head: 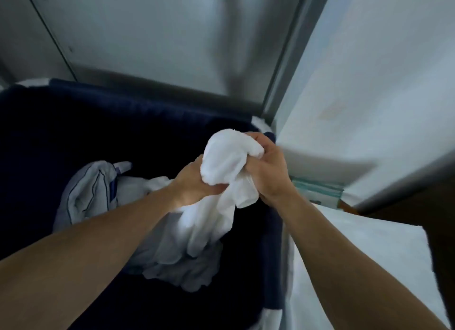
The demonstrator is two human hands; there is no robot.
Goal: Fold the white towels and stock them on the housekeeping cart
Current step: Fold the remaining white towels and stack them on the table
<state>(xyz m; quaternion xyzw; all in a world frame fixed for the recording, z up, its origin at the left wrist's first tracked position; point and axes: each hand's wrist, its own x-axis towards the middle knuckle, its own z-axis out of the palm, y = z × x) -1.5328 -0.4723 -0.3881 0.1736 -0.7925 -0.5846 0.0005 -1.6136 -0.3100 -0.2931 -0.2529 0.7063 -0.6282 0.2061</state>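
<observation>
Head view only, with some motion blur. I see both bare forearms reaching forward over a navy fabric bin (pixel 147 103), which fills the left and centre of the frame; its inside is too dark to read. The left hand (pixel 193 181) and right hand (pixel 267 172) sit close together above the bin's right side, each with fingers curled tight into one bunched white towel (pixel 227 154). The left hand grips the wad from the left and underneath, and the right hand clamps it from the right. The hands almost meet, with only fabric between them. The towel is crumpled, not folded: a rounded lump stands up between the hands, and the rest hangs in loose pleats below the left wrist, down into the bin. I cannot tell whether its lower end rests on the bin's contents or hangs free. Left of the towel, inside the bin, lies a rumpled pale cloth with dark piping (pixel 86 194). Behind the bin stands a brushed metal panel (pixel 160 34). To the right is a pale wall (pixel 369 70), and below the right forearm a flat white cloth (pixel 357 250) is spread beside the bin. A teal-edged stack (pixel 317 188) shows just beyond the right wrist, too blurred to name.
</observation>
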